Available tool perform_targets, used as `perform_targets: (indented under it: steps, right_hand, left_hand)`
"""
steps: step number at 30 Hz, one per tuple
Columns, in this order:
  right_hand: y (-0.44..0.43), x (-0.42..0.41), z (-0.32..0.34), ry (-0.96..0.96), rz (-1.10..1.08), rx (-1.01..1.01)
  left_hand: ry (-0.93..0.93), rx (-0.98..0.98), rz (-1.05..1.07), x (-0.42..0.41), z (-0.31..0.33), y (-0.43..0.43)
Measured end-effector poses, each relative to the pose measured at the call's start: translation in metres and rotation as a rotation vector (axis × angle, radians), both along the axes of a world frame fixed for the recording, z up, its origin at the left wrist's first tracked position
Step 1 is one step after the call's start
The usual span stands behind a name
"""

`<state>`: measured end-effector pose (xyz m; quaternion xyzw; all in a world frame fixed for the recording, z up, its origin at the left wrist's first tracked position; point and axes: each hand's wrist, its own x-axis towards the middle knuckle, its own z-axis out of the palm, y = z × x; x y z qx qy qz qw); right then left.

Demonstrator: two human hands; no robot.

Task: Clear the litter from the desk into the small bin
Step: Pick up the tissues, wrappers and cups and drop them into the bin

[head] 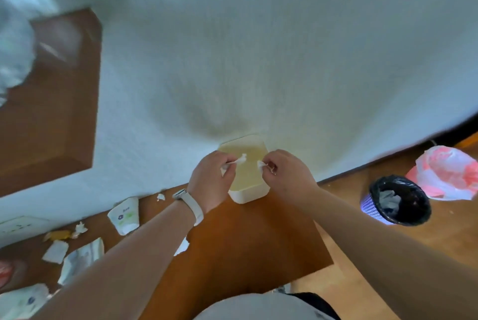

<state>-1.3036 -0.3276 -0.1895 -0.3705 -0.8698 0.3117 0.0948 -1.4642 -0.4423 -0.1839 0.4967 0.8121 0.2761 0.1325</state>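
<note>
**Releasing cleanly, then back for the rest**

Left hand (212,180), centre of frame, pinches a twisted white paper scrap (239,159) between thumb and fingertips, the other fingers curled. Right hand (287,174), just beside it, pinches a smaller scrap (260,164) the same way. Both hover over the open mouth of the small bin (248,196), a cream tub standing on the desk (245,242) against the wall. The scraps sit above the opening, not yet inside.

Judgement: this is the drop. Lower both pinches nearer the mouth before letting go, as light paper drifts and the tub is narrow. Spread the fingers fully, because tissue may cling to skin and need a rub of the thumb. Keep wrists off the rim; the tub looks light and could slide or tip.

Plenty remains. Wrappers (125,215) and torn bits (161,197) lie scattered on the desk at lower left of frame. Bulky packets are probably best taken one at a time, since the tub may fill fast.
</note>
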Motion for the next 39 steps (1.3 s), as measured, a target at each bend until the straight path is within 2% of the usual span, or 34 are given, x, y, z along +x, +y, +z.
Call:
perform_targets:
  steps: [9,16,27,35,39]
  right_hand:
    - [0.050,-0.021,-0.010,-0.021,0.240,-0.033]
    - [0.074,-0.034,-0.017,-0.002,0.311,-0.016]
    - [0.097,-0.041,-0.013,-0.005,0.503,0.234]
    - [0.065,-0.038,0.002,-0.073,0.672,0.353]
    - [0.042,-0.036,0.004,-0.076,0.722,0.384]
  left_hand:
    - [0.040,-0.092,0.172,0.005,-0.007,0.029]
    - [0.035,-0.161,0.248,-0.003,-0.017,0.041]
    - [0.116,-0.166,0.148,0.001,-0.014,0.030]
    - [0.338,-0.188,0.097,0.006,-0.001,-0.021]
    - [0.358,-0.175,0.128,0.010,-0.003,-0.057]
